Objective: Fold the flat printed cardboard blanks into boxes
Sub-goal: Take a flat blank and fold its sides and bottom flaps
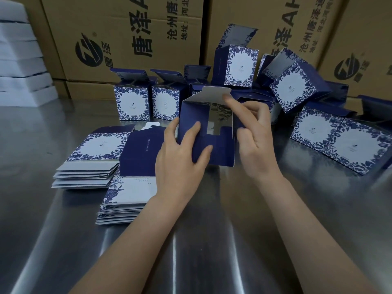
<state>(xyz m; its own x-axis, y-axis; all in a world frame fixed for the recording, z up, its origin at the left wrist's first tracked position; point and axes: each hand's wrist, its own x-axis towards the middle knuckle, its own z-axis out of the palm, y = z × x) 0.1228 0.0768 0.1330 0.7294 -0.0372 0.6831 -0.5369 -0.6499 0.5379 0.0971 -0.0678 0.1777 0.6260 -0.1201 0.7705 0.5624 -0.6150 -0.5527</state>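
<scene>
— Behind the work surface, what fills most of the view?
— Tall brown corrugated shipping cartons with black printed characters, side by side along the back. Below them runs a shiny stainless-steel table, and everything else sits on it.
— And at the far left?
— A stack of white foam slabs on the table's back corner.
— Where are the made-up ones?
— A cluster of blue-and-white floral cardboard boxes stands upright at the back of the table with top flaps open. Further right, some are tipped and piled on each other. A flattened floral blank lies at the right, showing two white panels.
— The unfolded stock?
— Two stacks of flat printed blanks lie to the left, one behind the other. The nearer one is partly hidden by the left wrist.
— And the piece in hand?
— A dark blue half-folded box is in the middle, between both hands. Its white-lined tuck flap stands up at the top. I cannot tell whether its lower edge touches the table.
— The hands?
— The left hand grips the left side, thumb at the edge and fingers spread over the blue face. The right hand holds the right wall with curled fingers. Its forefinger is straight and touches the flap.
</scene>
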